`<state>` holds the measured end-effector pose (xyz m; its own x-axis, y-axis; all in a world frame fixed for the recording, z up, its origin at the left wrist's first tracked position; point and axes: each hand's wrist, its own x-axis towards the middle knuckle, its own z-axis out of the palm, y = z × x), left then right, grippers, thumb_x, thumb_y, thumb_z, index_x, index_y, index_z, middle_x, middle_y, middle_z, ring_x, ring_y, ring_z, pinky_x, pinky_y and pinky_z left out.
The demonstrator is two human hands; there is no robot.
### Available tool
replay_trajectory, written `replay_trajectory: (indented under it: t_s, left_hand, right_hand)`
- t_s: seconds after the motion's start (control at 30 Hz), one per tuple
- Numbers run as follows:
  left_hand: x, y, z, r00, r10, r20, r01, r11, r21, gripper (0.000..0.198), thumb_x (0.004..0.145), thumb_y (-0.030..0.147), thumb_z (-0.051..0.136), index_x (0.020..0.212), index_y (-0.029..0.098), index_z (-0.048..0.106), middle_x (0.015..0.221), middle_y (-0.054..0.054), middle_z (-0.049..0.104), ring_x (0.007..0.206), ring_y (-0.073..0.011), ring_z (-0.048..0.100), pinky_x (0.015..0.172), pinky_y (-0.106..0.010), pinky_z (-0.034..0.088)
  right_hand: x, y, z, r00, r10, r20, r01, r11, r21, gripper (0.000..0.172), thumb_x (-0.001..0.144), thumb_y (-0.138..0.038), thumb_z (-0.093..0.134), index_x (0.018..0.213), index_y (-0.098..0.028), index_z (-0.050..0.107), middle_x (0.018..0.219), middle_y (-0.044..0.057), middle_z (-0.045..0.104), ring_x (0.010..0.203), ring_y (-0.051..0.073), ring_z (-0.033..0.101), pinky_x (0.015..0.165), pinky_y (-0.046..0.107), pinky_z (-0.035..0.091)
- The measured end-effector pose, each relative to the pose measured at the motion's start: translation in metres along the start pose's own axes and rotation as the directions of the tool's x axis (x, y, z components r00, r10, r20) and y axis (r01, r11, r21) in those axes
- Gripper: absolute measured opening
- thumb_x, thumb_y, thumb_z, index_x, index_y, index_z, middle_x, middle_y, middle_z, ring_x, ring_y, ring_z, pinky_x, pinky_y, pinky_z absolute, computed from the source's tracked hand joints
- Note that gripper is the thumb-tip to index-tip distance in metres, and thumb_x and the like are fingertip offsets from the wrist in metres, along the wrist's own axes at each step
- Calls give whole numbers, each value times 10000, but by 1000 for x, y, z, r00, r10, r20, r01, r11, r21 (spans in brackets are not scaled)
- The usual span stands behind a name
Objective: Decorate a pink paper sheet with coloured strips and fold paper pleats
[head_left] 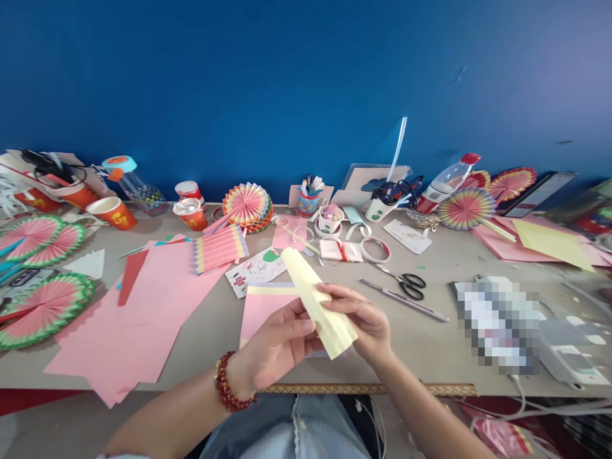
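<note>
A narrow, folded strip of pale yellow paper is held above the table's front part, tilted from upper left to lower right. My left hand, with a red bead bracelet at the wrist, grips its left edge between thumb and fingers. On its right side, my right hand pinches the same paper with the fingers over its edge. Beneath them lies a pink sheet with yellow and lilac bands along its top, partly hidden by my left hand.
Pink sheets spread at the left, beside pleated fans. Black-handled scissors and a grey craft knife lie right of my hands. Paper cups, tape rolls and a bottle stand or lie farther back. A phone is at the right.
</note>
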<state>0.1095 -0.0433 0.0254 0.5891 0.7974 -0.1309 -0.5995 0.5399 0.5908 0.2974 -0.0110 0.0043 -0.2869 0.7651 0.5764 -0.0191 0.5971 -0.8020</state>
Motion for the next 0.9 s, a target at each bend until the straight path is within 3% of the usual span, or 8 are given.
replay_trajectory:
  t_s: [0.27,0.4,0.5,0.57,0.63,0.7,0.8,0.9]
  left_hand:
    - [1,-1,-4,1000,28,9,-27,999,-19,453,839,282,736,1263,182,611,1263,-125,656,1191,-287,609,1060,-439,432]
    - [-3,-2,-7,992,3,-125,12,992,122,422,820,274,766,1212,186,635,1184,-105,701,1068,-250,673,933,-364,511]
    - [-5,-2,-10,965,94,-245,-25,962,271,405,809,310,782,1172,193,647,1133,-82,723,1008,-217,686,860,-306,531]
    - [-7,0,-12,945,178,-276,-66,926,371,404,801,335,788,1151,185,651,1098,-79,735,981,-216,690,841,-304,542]
    - [-8,2,-15,929,240,-281,-94,889,447,407,797,349,789,1141,182,650,1075,-76,742,966,-220,693,826,-309,554]
    - [-10,3,-17,917,289,-274,-114,849,516,414,801,351,784,1152,184,643,1085,-75,740,973,-223,692,824,-308,560]
    - [-12,2,-21,910,335,-245,-126,786,606,417,832,355,752,1186,178,621,1107,-90,729,973,-231,690,811,-306,561]
    - [-15,0,-24,912,344,-224,-120,744,657,409,880,374,694,1224,176,594,1101,-98,723,930,-223,692,785,-301,558]
  right_hand:
    - [2,0,-2,994,-20,104,21,1000,-5,265,936,-220,596,1144,-320,728,1298,50,665,1131,226,652,950,349,526]
    - [0,2,-5,997,-3,74,5,1000,-28,264,936,-223,592,1139,-323,729,1295,48,665,1150,234,634,969,360,507]
    - [-2,-2,-3,991,128,30,-131,986,101,285,962,-229,548,1174,-332,709,1337,59,632,1172,247,619,949,375,517]
    - [-2,-8,1,950,313,14,-300,895,330,356,961,-296,562,1306,-364,613,1464,63,518,1081,233,660,848,354,558]
    - [-1,-13,5,870,488,66,-444,718,536,478,924,-402,617,1390,-378,517,1551,76,398,951,194,686,756,321,574]
    - [0,-17,8,783,599,165,-558,560,613,566,851,-448,705,1376,-345,521,1507,92,444,915,174,676,731,295,573]
    - [1,-17,11,671,678,301,-696,437,569,463,751,-377,818,1156,-250,632,1110,64,671,802,141,650,654,236,553]
    - [-2,-15,14,646,722,249,-720,467,513,326,713,-373,851,817,-192,600,740,-26,607,593,79,556,536,183,493]
